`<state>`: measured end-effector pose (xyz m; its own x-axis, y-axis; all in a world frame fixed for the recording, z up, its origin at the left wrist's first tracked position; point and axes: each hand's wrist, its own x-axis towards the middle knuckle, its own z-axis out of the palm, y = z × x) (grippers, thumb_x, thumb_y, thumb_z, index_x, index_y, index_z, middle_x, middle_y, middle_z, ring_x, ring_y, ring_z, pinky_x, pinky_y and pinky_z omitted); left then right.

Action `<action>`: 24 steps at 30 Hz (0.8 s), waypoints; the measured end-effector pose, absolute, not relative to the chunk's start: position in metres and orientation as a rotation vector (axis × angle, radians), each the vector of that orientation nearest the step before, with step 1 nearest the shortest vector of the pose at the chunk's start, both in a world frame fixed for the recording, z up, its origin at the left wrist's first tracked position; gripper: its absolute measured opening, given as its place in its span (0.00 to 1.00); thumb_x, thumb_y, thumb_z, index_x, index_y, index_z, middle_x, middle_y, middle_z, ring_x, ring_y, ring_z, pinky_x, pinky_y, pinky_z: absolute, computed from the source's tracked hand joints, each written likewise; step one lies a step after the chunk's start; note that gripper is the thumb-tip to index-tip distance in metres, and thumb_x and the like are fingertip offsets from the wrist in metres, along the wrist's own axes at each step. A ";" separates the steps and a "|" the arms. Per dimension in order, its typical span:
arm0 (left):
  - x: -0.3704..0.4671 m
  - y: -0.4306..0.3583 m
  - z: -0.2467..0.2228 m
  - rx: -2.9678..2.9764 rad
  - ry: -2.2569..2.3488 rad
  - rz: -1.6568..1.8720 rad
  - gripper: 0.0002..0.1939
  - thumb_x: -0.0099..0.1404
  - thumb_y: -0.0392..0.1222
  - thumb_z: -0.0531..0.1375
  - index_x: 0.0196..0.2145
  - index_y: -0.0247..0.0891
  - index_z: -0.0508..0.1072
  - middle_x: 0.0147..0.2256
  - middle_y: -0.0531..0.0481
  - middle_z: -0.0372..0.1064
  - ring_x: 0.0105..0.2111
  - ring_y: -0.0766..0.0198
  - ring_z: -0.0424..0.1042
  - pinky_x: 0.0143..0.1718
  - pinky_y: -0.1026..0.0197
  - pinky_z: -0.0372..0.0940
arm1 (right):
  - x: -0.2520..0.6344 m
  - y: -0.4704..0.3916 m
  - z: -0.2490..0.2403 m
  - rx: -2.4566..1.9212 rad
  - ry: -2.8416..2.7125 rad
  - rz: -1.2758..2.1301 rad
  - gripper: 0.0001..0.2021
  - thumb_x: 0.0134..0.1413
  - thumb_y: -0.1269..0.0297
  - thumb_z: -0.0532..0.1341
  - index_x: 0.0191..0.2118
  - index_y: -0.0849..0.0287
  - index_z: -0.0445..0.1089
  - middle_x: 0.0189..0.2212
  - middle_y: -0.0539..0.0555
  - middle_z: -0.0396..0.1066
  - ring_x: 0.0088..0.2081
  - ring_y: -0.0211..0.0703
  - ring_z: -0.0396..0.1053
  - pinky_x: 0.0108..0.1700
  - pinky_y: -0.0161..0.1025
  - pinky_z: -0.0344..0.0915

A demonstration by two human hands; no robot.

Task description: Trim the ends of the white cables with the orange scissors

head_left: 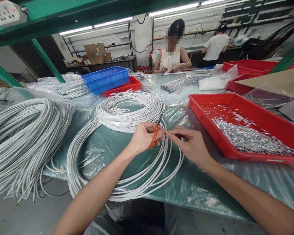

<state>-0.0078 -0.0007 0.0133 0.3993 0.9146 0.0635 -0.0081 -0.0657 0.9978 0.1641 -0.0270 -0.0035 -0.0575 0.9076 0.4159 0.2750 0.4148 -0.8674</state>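
Observation:
My left hand (144,135) is closed round a small tool with orange handles (154,137), its dark tip pointing up and away. Thumb and finger of my right hand (189,142) pinch something tiny against the left fingertips; it looks like a cable end, but it is too small to be sure. Beneath and behind both hands lies a coil of white cable (129,112), with looser loops (73,156) spreading toward the table's front edge. A red tray (259,114) holding many small silvery metal pieces (245,137) stands right of my right hand.
A large bundle of grey-white cables (26,140) hangs over the table edge at left. Blue trays (106,80) rest on a red tray (134,85) behind the coil. Across the table sits a person (172,58); another stands farther back. A green beam (88,19) crosses overhead.

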 end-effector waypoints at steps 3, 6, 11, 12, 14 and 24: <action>-0.007 -0.001 0.014 1.426 0.876 0.958 0.19 0.55 0.53 0.66 0.28 0.31 0.72 0.22 0.52 0.70 0.18 0.73 0.66 0.19 0.69 0.60 | 0.164 -0.027 -0.005 -1.073 -1.602 0.737 0.08 0.54 0.60 0.65 0.28 0.57 0.78 0.23 0.52 0.71 0.26 0.40 0.61 0.29 0.39 0.57; -0.008 0.000 0.015 1.434 0.873 0.961 0.18 0.54 0.51 0.67 0.29 0.31 0.72 0.22 0.52 0.69 0.18 0.72 0.66 0.20 0.68 0.60 | 0.163 -0.026 -0.006 -1.072 -1.614 0.763 0.09 0.55 0.60 0.64 0.29 0.58 0.78 0.25 0.52 0.72 0.27 0.40 0.63 0.29 0.39 0.58; -0.013 0.002 0.015 1.534 0.919 0.919 0.16 0.57 0.50 0.64 0.29 0.31 0.71 0.23 0.51 0.68 0.19 0.71 0.66 0.22 0.67 0.60 | 0.165 -0.026 -0.004 -1.100 -1.584 0.789 0.12 0.56 0.57 0.63 0.29 0.59 0.75 0.24 0.52 0.71 0.27 0.41 0.64 0.30 0.38 0.61; -0.014 0.002 0.015 1.589 0.947 0.902 0.16 0.57 0.50 0.64 0.28 0.32 0.70 0.22 0.52 0.67 0.20 0.71 0.64 0.23 0.67 0.59 | 0.166 -0.025 -0.004 -1.090 -1.572 0.806 0.12 0.56 0.56 0.63 0.28 0.59 0.74 0.23 0.51 0.70 0.27 0.40 0.64 0.30 0.38 0.61; -0.017 0.003 0.013 1.726 1.006 0.850 0.16 0.56 0.50 0.64 0.24 0.33 0.67 0.21 0.54 0.62 0.20 0.72 0.60 0.23 0.67 0.55 | 0.167 -0.024 -0.005 -1.052 -1.537 0.859 0.13 0.57 0.55 0.63 0.29 0.59 0.72 0.22 0.50 0.67 0.26 0.39 0.63 0.29 0.37 0.60; -0.017 0.002 0.007 2.004 1.001 0.737 0.17 0.57 0.47 0.59 0.19 0.36 0.56 0.21 0.57 0.46 0.23 0.72 0.46 0.23 0.66 0.43 | 0.166 -0.024 -0.011 -0.878 -1.355 1.190 0.12 0.56 0.54 0.64 0.32 0.57 0.70 0.18 0.44 0.52 0.20 0.34 0.50 0.22 0.35 0.48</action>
